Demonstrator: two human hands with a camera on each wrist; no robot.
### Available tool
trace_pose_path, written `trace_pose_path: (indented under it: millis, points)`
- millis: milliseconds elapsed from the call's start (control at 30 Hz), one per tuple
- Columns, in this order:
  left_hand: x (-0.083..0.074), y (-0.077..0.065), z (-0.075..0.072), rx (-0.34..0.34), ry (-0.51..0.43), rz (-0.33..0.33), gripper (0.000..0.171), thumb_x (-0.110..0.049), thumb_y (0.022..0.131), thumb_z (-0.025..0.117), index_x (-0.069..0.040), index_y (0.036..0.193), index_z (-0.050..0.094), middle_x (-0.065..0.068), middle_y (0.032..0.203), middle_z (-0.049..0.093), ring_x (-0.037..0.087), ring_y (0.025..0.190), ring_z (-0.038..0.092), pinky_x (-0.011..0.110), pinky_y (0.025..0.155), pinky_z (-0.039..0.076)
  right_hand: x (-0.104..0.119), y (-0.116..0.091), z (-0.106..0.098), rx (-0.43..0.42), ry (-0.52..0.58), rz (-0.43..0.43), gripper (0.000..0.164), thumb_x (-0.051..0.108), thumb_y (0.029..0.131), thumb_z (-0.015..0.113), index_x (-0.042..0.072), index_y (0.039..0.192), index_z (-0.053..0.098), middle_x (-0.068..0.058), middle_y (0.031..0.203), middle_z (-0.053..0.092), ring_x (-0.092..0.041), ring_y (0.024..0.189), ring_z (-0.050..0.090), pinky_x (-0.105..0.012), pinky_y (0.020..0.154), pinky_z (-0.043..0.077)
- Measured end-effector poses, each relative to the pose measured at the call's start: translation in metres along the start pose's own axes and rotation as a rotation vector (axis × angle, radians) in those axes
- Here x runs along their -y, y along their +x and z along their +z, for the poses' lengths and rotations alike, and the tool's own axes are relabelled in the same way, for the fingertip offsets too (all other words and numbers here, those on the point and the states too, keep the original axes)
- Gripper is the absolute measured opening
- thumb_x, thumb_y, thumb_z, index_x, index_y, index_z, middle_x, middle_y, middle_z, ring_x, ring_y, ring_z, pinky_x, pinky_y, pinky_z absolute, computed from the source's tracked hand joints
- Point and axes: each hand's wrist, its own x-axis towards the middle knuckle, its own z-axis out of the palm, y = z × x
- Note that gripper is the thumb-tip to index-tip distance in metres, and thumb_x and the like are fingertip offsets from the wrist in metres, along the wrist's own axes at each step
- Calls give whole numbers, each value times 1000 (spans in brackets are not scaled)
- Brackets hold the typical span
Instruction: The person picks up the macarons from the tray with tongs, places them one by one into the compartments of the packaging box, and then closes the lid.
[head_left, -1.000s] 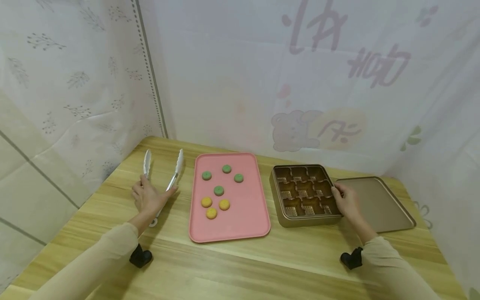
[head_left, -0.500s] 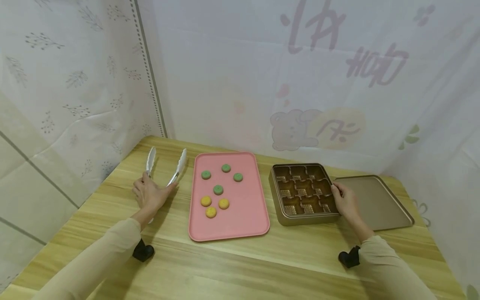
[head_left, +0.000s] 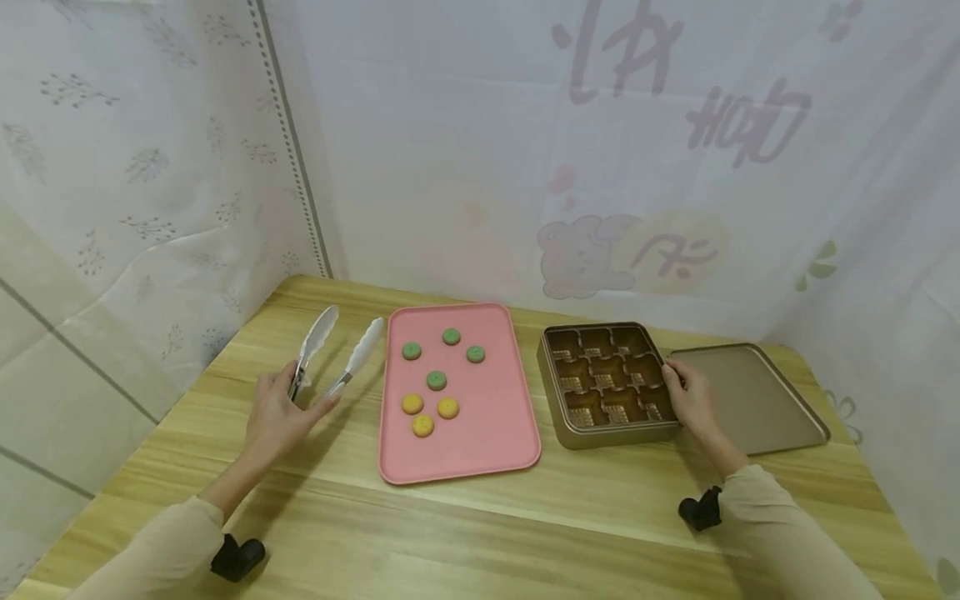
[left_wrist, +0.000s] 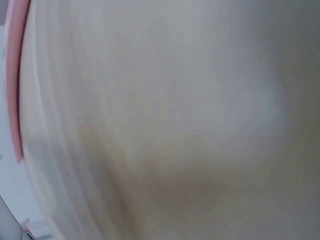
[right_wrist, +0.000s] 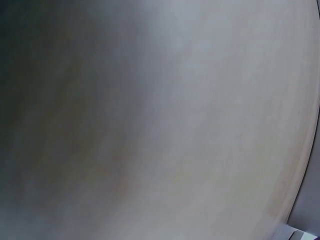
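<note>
In the head view my left hand (head_left: 277, 412) holds a pair of metal tongs (head_left: 318, 333) by its arms, thumb on one arm and fingers at the other. The two scalloped tips are spread apart and point away from me, left of the pink tray (head_left: 491, 446). My right hand (head_left: 694, 403) grips the right side of a gold square tin (head_left: 622, 438), which has a brown insert of several compartments with nothing in them. On the tray lie several small green round cookies (head_left: 437, 380) and three yellow round cookies (head_left: 448, 407).
A flat gold lid (head_left: 761, 400) lies on the wooden table (head_left: 480, 542) right of the tin, partly behind the right hand. A printed cloth curtain (head_left: 450, 167) hangs behind the table. Both wrist views are mostly blurred tabletop; the left one shows the pink tray's edge.
My left hand has moved back towards me and slightly left, and the tongs' tips have swung right, closer to the tray. The right hand stays at the tin.
</note>
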Motion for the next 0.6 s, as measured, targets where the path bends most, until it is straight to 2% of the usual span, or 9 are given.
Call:
trace_pose_path:
  millis: [133, 300, 467, 600]
  points:
    - [-7, -18, -8, -9, 36, 105, 73, -26, 77, 76, 11, 131, 45, 22, 97, 46, 24, 78, 38, 32, 60, 30, -1, 0, 1, -8, 0, -7, 35, 11, 101, 41, -14, 123, 53, -35, 117, 54, -47, 99, 55, -56, 80, 43]
    - [-16, -38, -14, -24, 59, 231, 64, -20, 72, 80, 7, 124, 55, 15, 90, 52, 18, 72, 41, 29, 57, 34, -2, 0, 1, -2, 6, -1, 36, 12, 101, 40, -14, 124, 52, -35, 117, 54, -46, 99, 55, -55, 80, 43]
    - [-21, -57, -17, -17, 113, 390, 59, -19, 68, 83, 2, 118, 62, 7, 90, 57, 13, 69, 53, 25, 54, 43, -2, 1, 1, -11, 7, -3, 35, 12, 101, 41, -14, 122, 53, -35, 116, 55, -46, 99, 55, -55, 80, 43]
    - [-25, -69, -19, 40, 143, 429, 60, -23, 67, 84, 0, 118, 63, 1, 89, 55, 3, 64, 53, 20, 50, 42, -1, 2, 2, -29, 2, -12, 34, 10, 100, 42, -15, 121, 54, -35, 113, 56, -45, 96, 56, -54, 78, 43]
